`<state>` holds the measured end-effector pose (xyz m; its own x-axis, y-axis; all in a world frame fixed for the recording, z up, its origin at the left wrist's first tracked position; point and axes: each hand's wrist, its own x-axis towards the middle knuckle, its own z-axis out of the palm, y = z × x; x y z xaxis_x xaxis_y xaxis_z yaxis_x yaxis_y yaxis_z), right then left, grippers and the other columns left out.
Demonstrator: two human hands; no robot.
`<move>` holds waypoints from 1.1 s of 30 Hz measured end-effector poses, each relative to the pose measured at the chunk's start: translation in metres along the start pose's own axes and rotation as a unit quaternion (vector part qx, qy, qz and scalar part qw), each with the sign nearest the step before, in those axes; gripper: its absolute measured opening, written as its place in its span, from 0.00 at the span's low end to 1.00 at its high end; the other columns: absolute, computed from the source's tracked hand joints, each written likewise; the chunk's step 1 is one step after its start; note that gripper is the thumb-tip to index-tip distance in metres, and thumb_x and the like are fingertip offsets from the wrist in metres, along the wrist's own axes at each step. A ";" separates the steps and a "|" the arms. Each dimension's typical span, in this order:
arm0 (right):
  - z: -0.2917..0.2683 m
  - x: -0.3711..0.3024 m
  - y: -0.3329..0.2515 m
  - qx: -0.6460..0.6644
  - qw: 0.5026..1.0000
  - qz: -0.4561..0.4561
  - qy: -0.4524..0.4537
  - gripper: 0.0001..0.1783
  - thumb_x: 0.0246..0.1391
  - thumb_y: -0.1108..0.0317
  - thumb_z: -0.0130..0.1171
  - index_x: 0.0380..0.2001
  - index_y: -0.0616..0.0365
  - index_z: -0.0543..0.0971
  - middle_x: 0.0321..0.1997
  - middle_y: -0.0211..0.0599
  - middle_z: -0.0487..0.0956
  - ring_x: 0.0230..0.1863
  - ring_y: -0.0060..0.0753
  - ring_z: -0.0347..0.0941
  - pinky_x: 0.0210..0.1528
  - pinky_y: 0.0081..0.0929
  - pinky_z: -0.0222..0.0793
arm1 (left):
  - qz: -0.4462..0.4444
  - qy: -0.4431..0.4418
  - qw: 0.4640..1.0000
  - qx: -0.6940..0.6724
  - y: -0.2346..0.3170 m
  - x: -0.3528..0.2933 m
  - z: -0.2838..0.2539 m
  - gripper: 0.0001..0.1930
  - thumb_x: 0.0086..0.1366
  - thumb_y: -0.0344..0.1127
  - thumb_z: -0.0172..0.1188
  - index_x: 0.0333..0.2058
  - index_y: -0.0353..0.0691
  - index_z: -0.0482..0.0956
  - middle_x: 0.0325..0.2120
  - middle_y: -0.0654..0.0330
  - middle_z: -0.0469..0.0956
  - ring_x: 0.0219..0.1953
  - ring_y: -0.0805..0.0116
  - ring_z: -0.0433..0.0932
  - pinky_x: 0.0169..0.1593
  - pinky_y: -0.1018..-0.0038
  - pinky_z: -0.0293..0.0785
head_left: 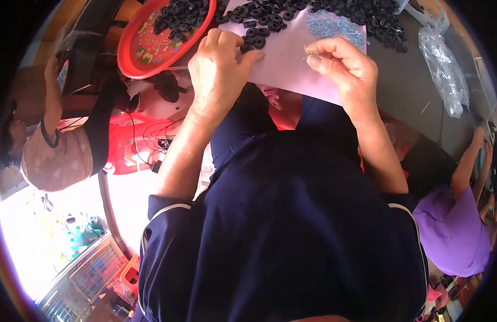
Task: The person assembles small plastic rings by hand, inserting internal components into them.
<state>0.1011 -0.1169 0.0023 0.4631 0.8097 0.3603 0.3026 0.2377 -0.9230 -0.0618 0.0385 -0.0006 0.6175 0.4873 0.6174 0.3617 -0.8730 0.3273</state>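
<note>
My left hand (219, 67) reaches over the near edge of a pale pink sheet (291, 67), its thumb and index finger apart. Small black plastic pieces (252, 42), which look like cord locks, lie right at those fingertips; none is plainly gripped. Over the sheet's right side, my right hand (342, 64) pinches thumb against index finger. A tiny shiny bit shows at that pinch, too small to name. Just beyond the right hand is a heap of small, shiny, bluish clear pieces (334, 27).
A red basin (131, 60) with more black pieces stands at the far left. More black pieces heap along the back of the grey table (404, 88). A clear plastic bag (446, 75) lies at right. People sit at left (63, 153) and right (452, 231).
</note>
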 end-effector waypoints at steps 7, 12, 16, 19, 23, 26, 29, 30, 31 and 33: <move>-0.002 -0.001 0.007 -0.004 1.000 0.004 -0.001 0.06 0.53 0.76 0.63 0.35 0.64 0.80 0.30 0.27 0.80 0.33 0.13 0.73 0.38 0.14 0.69 | 0.039 -0.034 0.998 0.032 -0.014 -0.008 -0.001 0.07 0.58 0.33 0.61 0.32 0.36 0.78 0.27 0.55 0.74 0.30 0.55 0.77 0.34 0.65 0.73; -0.001 -0.001 0.008 0.004 1.000 -0.008 -0.003 0.05 0.54 0.76 0.62 0.35 0.64 0.80 0.30 0.26 0.80 0.33 0.13 0.73 0.38 0.14 0.70 | 0.054 -0.047 0.994 0.077 -0.017 -0.005 -0.005 0.05 0.58 0.29 0.57 0.33 0.37 0.77 0.29 0.54 0.73 0.33 0.54 0.77 0.35 0.63 0.74; -0.002 -0.002 0.008 0.008 1.000 -0.011 -0.005 0.05 0.54 0.77 0.62 0.35 0.64 0.80 0.31 0.26 0.80 0.34 0.13 0.73 0.39 0.14 0.70 | 0.069 -0.029 0.996 0.053 -0.015 -0.003 -0.002 0.04 0.56 0.27 0.58 0.31 0.36 0.77 0.27 0.55 0.74 0.31 0.55 0.77 0.34 0.65 0.74; -0.003 -0.003 0.007 0.011 1.000 -0.005 -0.006 0.05 0.54 0.77 0.62 0.35 0.64 0.80 0.32 0.26 0.80 0.34 0.14 0.73 0.39 0.14 0.70 | 0.041 -0.029 0.999 -0.016 -0.008 -0.002 -0.002 0.04 0.53 0.26 0.60 0.30 0.36 0.77 0.26 0.55 0.75 0.28 0.57 0.78 0.32 0.66 0.75; -0.001 -0.004 0.004 0.038 0.999 -0.010 0.032 0.05 0.54 0.77 0.62 0.35 0.63 0.80 0.31 0.26 0.80 0.34 0.14 0.73 0.39 0.15 0.70 | -0.121 -0.079 0.952 -0.268 0.028 0.000 -0.006 0.06 0.53 0.27 0.63 0.31 0.33 0.79 0.25 0.57 0.80 0.26 0.72 0.80 0.33 0.76 0.75; -0.001 -0.002 -0.003 0.000 0.996 -0.069 0.051 0.05 0.53 0.76 0.63 0.34 0.64 0.79 0.31 0.28 0.79 0.34 0.16 0.74 0.38 0.16 0.70 | -0.229 -0.144 0.855 -0.442 0.049 0.000 0.004 0.08 0.54 0.28 0.65 0.32 0.31 0.78 0.23 0.61 0.79 0.26 0.79 0.77 0.29 0.79 0.75; -0.001 0.003 -0.018 -0.101 0.973 -0.204 0.030 0.06 0.50 0.75 0.64 0.34 0.61 0.79 0.31 0.34 0.79 0.32 0.27 0.75 0.37 0.21 0.70 | -0.241 -0.162 0.834 -0.469 0.062 0.002 0.011 0.10 0.54 0.27 0.65 0.33 0.29 0.78 0.24 0.59 0.79 0.21 0.79 0.75 0.19 0.81 0.72; -0.001 0.005 -0.020 -0.115 0.960 -0.255 0.016 0.07 0.50 0.76 0.64 0.34 0.60 0.79 0.31 0.35 0.79 0.32 0.30 0.75 0.37 0.23 0.70 | -0.239 -0.161 0.834 -0.471 0.064 0.003 0.013 0.10 0.54 0.27 0.65 0.33 0.29 0.78 0.24 0.59 0.79 0.21 0.79 0.75 0.19 0.81 0.72; -0.001 0.006 -0.017 -0.117 0.954 -0.277 0.006 0.07 0.49 0.76 0.64 0.34 0.59 0.79 0.32 0.36 0.79 0.34 0.37 0.75 0.39 0.28 0.70 | -0.219 -0.154 0.839 -0.474 0.066 0.003 0.015 0.10 0.53 0.27 0.64 0.34 0.29 0.77 0.23 0.59 0.79 0.20 0.78 0.75 0.18 0.81 0.72; -0.001 0.003 -0.014 -0.137 0.951 -0.275 0.000 0.08 0.48 0.76 0.64 0.33 0.59 0.79 0.32 0.36 0.79 0.34 0.38 0.75 0.39 0.29 0.69 | -0.216 -0.157 0.833 -0.484 0.069 0.003 0.016 0.11 0.54 0.28 0.64 0.35 0.28 0.77 0.22 0.60 0.78 0.19 0.78 0.74 0.16 0.81 0.72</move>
<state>0.0995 -0.1181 0.0164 0.1716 0.6028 0.7792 0.7059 0.4765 -0.5240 -0.0235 -0.0195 0.0124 0.7827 0.6098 0.1245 -0.0410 -0.1490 0.9880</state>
